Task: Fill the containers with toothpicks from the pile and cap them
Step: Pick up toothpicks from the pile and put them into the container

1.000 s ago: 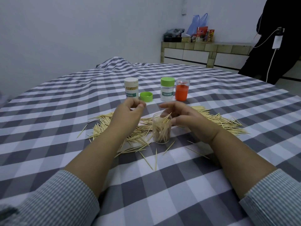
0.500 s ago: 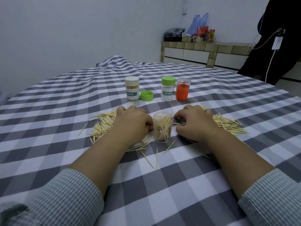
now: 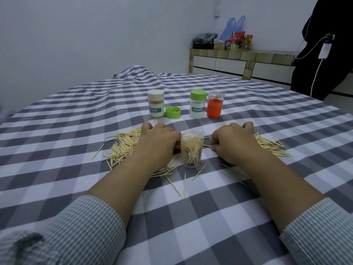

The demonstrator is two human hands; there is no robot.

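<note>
Now | open jar [image 3: 192,150] half-full of toothpicks | white-capped container [image 3: 156,104] full

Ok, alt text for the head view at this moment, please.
Two hands rest on a toothpick pile either side of an open clear container partly filled with toothpicks; the right hand pinches a few, the left hand has its fingers curled down. Behind stand a white-capped container, loose green cap, green-capped container and orange container.

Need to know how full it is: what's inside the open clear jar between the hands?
The jar holds a loose, criss-crossed bundle of toothpicks reaching near its rim; a few tips poke above it. No cap on. The jar floor is hidden by the picks.
</note>
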